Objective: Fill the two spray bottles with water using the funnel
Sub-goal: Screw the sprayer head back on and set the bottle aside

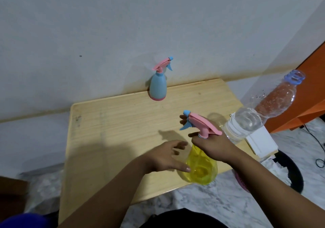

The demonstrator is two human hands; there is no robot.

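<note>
A yellow see-through spray bottle [200, 171] stands near the front edge of the wooden table [112, 122], topped by a pink spray head [202, 124] with a blue nozzle. My right hand [214, 145] grips the bottle's neck just under the head. Beside the bottle's left flank, my left hand [167, 155] has its fingers spread, the thumb touching the yellow body. A blue spray bottle [158, 87] with a pink head stands upright at the table's back edge by the wall. A large clear water bottle [255, 115], uncapped and partly filled, stands on the right. No funnel is visible.
A white box [260, 143] lies at the table's right edge behind the water bottle. A black bin [290, 173] holding white paper sits on the marble floor at right. An orange cabinet [309, 90] stands at far right, with a black cable on the floor.
</note>
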